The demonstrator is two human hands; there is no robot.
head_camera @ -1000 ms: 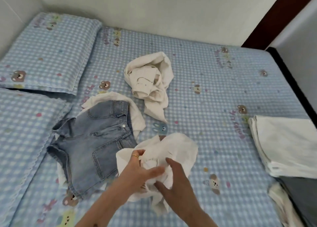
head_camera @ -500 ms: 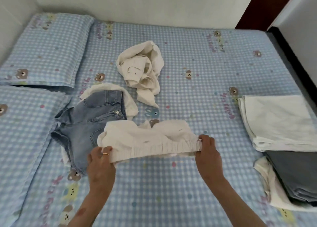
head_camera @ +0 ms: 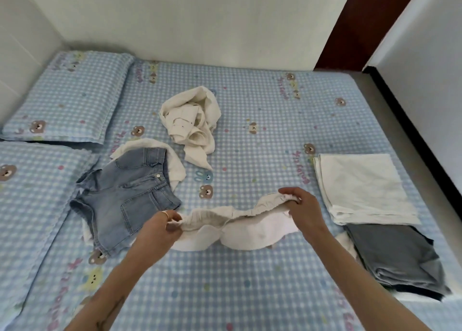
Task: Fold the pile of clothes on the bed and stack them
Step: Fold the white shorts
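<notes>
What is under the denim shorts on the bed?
A white garment lies under the denim shorts, showing past the waistband and at the lower hem. Most is covered, so its type cannot be told.

two pillows [head_camera: 72, 98], one denim shorts [head_camera: 125, 195]

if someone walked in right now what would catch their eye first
Probably the two hands, left hand and right hand, stretching a white garment by its waistband near the front of the bed. Then the denim shorts at left and the crumpled cream clothing behind.
</notes>
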